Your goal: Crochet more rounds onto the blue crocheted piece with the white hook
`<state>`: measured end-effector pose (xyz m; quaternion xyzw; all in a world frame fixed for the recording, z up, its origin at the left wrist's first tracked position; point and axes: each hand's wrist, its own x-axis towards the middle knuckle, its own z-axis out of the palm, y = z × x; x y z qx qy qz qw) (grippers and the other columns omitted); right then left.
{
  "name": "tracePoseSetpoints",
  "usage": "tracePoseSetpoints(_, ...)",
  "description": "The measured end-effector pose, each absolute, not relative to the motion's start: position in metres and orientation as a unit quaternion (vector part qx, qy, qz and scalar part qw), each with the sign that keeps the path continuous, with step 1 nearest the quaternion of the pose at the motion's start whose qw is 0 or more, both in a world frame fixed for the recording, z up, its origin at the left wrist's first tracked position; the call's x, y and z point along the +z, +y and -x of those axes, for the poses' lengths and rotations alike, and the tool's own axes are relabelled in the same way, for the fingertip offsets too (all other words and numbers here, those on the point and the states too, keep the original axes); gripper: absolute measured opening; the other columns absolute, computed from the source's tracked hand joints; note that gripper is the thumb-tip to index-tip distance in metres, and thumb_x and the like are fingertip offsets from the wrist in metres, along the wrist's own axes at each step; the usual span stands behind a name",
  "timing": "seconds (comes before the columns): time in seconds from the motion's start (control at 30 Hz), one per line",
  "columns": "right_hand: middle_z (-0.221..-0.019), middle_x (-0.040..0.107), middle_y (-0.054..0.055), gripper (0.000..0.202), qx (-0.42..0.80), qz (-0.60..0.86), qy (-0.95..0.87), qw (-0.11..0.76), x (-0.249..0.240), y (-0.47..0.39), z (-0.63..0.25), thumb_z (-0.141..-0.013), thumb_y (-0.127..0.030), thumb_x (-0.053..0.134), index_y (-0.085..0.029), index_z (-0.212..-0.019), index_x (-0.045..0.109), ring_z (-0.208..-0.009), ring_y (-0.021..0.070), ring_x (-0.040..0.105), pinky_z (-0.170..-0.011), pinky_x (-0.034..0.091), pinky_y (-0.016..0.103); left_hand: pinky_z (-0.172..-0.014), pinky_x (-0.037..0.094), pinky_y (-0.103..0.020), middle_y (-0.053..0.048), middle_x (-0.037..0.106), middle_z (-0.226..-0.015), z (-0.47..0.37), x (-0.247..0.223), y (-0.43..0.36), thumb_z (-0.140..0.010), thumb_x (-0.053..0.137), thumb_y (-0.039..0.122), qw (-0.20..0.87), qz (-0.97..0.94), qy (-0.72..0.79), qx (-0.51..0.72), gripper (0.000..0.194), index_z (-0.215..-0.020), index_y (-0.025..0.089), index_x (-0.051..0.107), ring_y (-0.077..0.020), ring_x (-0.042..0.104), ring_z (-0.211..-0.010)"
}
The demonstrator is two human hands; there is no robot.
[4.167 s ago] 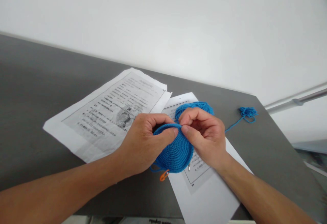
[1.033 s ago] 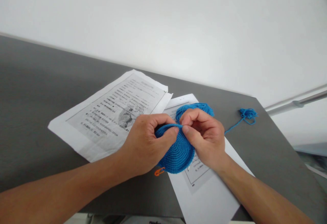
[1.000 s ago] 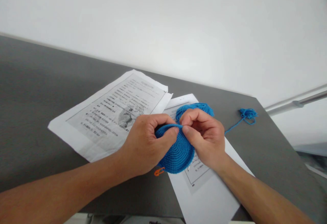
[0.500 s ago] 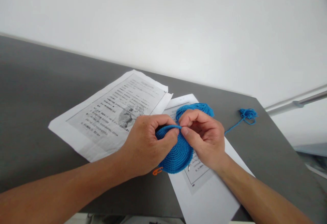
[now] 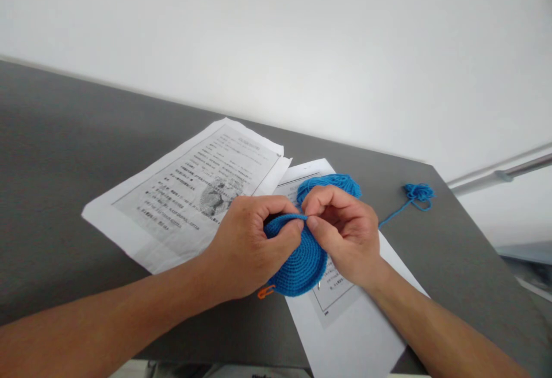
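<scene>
A round blue crocheted piece point(image 5: 302, 266) is held between my two hands above the papers. My left hand point(image 5: 252, 245) is closed on its left side, thumb in front and fingers behind the upper rim. With thumb and forefinger pressed together, my right hand point(image 5: 345, 228) pinches the top edge of the same piece. An orange stitch marker point(image 5: 265, 291) hangs from the lower left of the crochet. Below my right hand a small shiny metal tip point(image 5: 319, 285) shows; what it belongs to is hidden. Behind my right hand lies a skein of blue yarn point(image 5: 345, 182), partly covered.
Two printed sheets lie on the grey table: the left sheet point(image 5: 146, 182) and the right sheet point(image 5: 349, 338), the latter under my hands. A small tangle of blue yarn point(image 5: 419, 193) sits toward the right edge, its strand running to my right hand. A white wall point(image 5: 276, 50) stands behind.
The crocheted piece has shifted very slightly downward, and the left hand with it. Both hands keep their grip; the papers and yarn lie as before.
</scene>
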<state>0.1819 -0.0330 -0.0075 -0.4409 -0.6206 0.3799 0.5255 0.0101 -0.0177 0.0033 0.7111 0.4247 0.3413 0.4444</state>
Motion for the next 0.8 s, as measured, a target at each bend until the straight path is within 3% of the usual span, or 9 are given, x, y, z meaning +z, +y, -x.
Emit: tracePoseSetpoints(0.8,-0.062,0.054,-0.002,0.012,0.385,0.429,-0.629,0.522,-0.0090,-0.0338,-0.1822,-0.077,-0.013,0.066,-0.023,-0.074,0.062,-0.064,0.0152,0.053,-0.053,0.041,0.027,-0.054,0.038,-0.020,0.005,0.056,-0.057,-0.0098,0.0036,-0.0168,-0.084,0.059,0.021,0.455,-0.714,0.425,0.320,0.020,-0.070,0.015,0.072,-0.0082,0.049,-0.057)
